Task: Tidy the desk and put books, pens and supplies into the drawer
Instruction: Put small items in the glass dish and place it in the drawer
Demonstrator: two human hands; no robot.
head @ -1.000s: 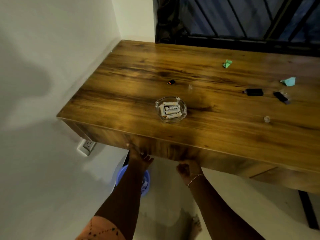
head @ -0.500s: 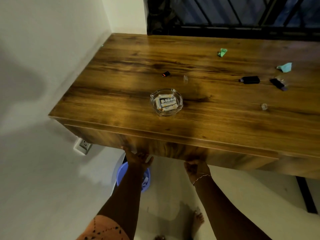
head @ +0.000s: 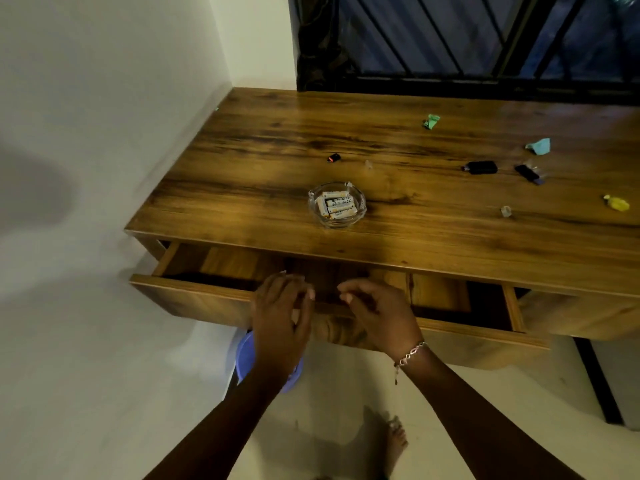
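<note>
The drawer sits part-open under the table's near edge. Left hand curls over its front lip; right hand is loosely curled, contact unclear. Glass dish w/ batteries (prob. heavy, slick, breakable): lift by rim.

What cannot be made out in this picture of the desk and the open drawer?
Head view:
- Inside of the drawer: its back is under the desk top, its front in dark shadow, its middle behind the left hand and right hand.
- Print on the batteries: too small.
- Blue tub on the floor: mostly behind the left hand.
- Either hand: unclear whether it grips the drawer front.
- Desk top's right end: cut off by the frame edge.
</note>
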